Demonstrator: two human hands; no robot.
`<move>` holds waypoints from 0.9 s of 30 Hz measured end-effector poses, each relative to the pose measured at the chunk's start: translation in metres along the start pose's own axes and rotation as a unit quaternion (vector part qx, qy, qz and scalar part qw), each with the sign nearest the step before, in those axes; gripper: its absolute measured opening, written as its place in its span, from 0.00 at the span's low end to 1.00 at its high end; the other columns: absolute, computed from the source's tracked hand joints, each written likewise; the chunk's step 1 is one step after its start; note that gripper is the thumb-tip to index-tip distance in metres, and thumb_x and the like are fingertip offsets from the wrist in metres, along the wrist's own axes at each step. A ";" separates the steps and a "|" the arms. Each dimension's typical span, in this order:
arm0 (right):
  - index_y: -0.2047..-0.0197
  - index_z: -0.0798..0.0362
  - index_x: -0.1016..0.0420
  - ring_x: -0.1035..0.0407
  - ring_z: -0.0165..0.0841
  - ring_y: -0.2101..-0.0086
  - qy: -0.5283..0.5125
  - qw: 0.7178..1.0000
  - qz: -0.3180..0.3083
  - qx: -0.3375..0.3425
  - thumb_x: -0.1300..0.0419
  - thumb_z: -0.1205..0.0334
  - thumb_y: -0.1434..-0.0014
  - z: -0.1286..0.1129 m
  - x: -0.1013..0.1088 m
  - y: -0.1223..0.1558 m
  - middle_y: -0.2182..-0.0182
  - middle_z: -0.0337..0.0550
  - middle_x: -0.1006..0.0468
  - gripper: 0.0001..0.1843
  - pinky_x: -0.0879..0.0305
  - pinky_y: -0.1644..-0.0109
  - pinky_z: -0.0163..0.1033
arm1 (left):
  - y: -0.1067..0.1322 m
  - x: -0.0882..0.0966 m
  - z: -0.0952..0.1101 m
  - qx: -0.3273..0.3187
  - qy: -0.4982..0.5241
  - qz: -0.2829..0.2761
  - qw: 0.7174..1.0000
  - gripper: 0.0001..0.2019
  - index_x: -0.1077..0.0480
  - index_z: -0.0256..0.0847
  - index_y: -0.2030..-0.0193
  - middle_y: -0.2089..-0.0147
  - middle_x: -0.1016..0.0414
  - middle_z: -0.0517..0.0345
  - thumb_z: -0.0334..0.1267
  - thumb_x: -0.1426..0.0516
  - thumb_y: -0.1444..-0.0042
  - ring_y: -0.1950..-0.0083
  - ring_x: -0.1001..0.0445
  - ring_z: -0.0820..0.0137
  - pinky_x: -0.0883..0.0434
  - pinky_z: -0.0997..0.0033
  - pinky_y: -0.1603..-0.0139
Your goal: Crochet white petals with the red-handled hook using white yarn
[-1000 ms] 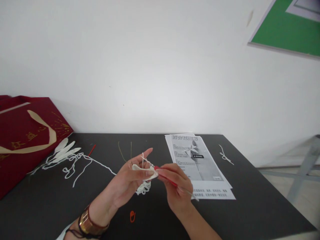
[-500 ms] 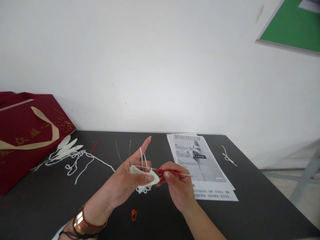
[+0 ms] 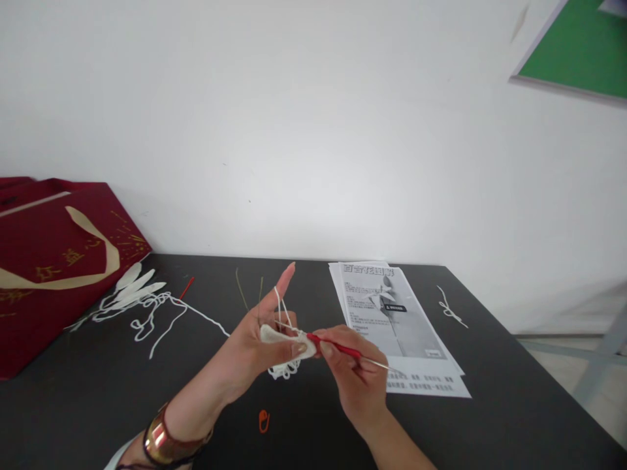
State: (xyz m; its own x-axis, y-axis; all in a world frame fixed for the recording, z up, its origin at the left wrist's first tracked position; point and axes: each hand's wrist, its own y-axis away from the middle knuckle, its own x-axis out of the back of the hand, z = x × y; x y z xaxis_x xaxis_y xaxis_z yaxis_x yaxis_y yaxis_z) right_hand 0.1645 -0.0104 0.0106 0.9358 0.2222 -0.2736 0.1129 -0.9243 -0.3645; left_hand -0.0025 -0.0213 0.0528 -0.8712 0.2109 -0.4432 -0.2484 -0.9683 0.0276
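Here, left hand [image 3: 252, 352] pinches one white crochet piece [image 3: 278, 335], right hand [image 3: 355, 378] grips one red hook [image 3: 337, 347]

The single camera sits on the person's head and looks forward and down across the matte black bench [image 3: 490, 405] toward the plain white wall [image 3: 294, 130] behind it. Nearest the lens, low in the middle, are the left hand [image 3: 257, 349] with a small white crocheted piece [image 3: 287, 336] and the right hand [image 3: 355, 382] with a thin red-handled metal crochet hook [image 3: 343, 349]. The view is wide: a dark red fabric bag [image 3: 49, 261] lies at its left edge, and a green board [image 3: 582, 52] is in its top right corner.
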 end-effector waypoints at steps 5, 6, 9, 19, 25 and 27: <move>0.64 0.49 0.18 0.22 0.33 0.71 -0.121 0.985 0.075 -0.094 0.33 0.59 0.45 0.007 -0.005 -0.003 0.70 0.42 0.16 0.06 0.23 0.66 0.38 | -0.004 -0.014 -0.012 -0.051 0.015 0.098 0.994 0.51 0.59 0.58 0.29 0.73 0.32 0.69 0.32 0.33 0.52 0.73 0.35 0.77 0.40 0.77 0.71; 0.65 0.50 0.18 0.23 0.34 0.72 -0.122 0.984 0.083 -0.100 0.33 0.58 0.46 0.008 -0.005 -0.003 0.70 0.42 0.16 0.06 0.23 0.65 0.39 | -0.004 -0.016 -0.015 -0.064 0.021 0.121 0.990 0.51 0.60 0.58 0.29 0.73 0.32 0.69 0.32 0.33 0.52 0.73 0.35 0.77 0.39 0.77 0.70; 0.64 0.51 0.18 0.24 0.33 0.71 -0.054 0.992 0.104 -0.055 0.33 0.60 0.45 0.008 -0.004 -0.002 0.70 0.43 0.17 0.06 0.25 0.64 0.38 | -0.004 -0.021 -0.023 -0.094 0.010 0.166 0.982 0.51 0.63 0.59 0.29 0.75 0.32 0.70 0.33 0.34 0.50 0.74 0.35 0.77 0.38 0.77 0.70; 0.71 0.56 0.20 0.30 0.25 0.82 -0.158 0.968 0.106 -0.166 0.31 0.57 0.49 0.002 0.000 -0.014 0.82 0.38 0.22 0.10 0.31 0.77 0.28 | -0.004 -0.017 -0.019 -0.080 -0.010 0.091 0.993 0.53 0.67 0.58 0.29 0.74 0.34 0.69 0.32 0.34 0.50 0.76 0.39 0.79 0.41 0.80 0.75; 0.68 0.54 0.20 0.27 0.27 0.79 -0.183 0.963 0.131 -0.148 0.29 0.57 0.52 0.000 -0.004 -0.010 0.77 0.41 0.18 0.11 0.27 0.74 0.30 | -0.005 -0.018 -0.023 -0.120 -0.033 0.136 0.983 0.50 0.60 0.60 0.29 0.72 0.32 0.68 0.30 0.34 0.50 0.73 0.35 0.78 0.37 0.80 0.72; 0.68 0.54 0.19 0.26 0.27 0.77 -0.194 0.961 0.133 -0.148 0.29 0.58 0.52 0.000 -0.005 -0.010 0.75 0.42 0.17 0.10 0.26 0.72 0.31 | -0.005 -0.019 -0.024 -0.138 -0.026 0.149 0.979 0.50 0.58 0.60 0.29 0.72 0.31 0.68 0.29 0.34 0.52 0.72 0.33 0.77 0.35 0.79 0.70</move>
State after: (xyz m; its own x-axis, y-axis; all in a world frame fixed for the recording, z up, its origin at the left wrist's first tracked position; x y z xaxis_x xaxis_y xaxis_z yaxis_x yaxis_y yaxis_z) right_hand 0.1590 -0.0024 0.0154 0.7564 0.0125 -0.6540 0.0317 -0.9993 0.0176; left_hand 0.0255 -0.0233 0.0397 -0.9098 -0.0865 -0.4059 0.1376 -0.9856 -0.0984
